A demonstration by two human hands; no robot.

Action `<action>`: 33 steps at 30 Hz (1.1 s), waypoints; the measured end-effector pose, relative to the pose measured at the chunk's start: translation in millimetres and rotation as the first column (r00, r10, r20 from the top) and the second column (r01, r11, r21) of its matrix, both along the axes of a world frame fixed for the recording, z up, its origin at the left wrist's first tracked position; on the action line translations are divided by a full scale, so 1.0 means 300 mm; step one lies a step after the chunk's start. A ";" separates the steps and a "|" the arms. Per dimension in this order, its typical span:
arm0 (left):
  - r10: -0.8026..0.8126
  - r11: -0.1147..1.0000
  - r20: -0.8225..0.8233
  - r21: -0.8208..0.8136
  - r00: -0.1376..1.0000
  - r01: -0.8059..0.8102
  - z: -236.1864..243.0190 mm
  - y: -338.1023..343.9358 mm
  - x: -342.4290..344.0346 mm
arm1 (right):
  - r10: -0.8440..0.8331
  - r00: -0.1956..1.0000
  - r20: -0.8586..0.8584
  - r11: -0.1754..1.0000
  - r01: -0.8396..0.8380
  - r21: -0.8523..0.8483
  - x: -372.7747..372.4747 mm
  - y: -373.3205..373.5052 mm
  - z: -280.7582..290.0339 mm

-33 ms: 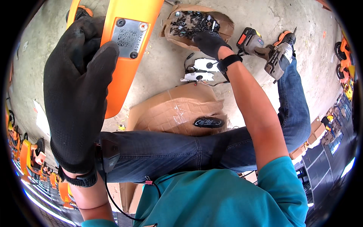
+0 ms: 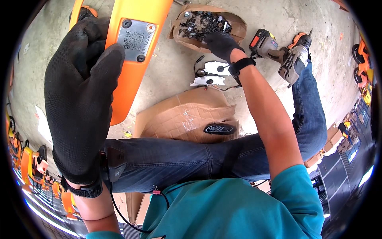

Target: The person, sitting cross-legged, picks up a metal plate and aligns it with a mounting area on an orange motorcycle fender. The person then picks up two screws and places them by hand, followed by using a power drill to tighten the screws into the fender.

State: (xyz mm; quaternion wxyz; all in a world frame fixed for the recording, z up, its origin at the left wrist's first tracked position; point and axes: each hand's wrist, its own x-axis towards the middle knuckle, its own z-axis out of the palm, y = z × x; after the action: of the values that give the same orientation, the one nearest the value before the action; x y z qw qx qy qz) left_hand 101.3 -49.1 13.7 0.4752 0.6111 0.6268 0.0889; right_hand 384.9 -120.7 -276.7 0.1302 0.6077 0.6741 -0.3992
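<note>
Concrete floor supports far cardboard tray of small black parts. Left hand: fingers hold orange panel. Right hand: at parts; fingers' spacing indeterminable.

The left hand is gripping an orange panel, its thumb lying at the edge of a silver plate, while the right hand is resting against small dark pieces in a cardboard tray. White parts with wires are lying on the floor between that tray and a cardboard sheet, and a cordless driver is sitting near a shoe.
</note>
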 end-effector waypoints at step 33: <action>-0.074 0.995 -0.114 0.055 0.991 0.081 -0.026 -0.002 -0.024 | -0.068 0.989 -0.131 0.936 0.108 0.334 0.065 -0.042 0.018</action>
State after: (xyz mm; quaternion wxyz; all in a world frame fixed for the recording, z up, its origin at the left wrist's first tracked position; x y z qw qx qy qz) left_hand 94.1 -49.7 5.8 0.4239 0.6529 0.6253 0.0546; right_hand 404.3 -133.3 -271.5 -0.0343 0.6262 0.7113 -0.3173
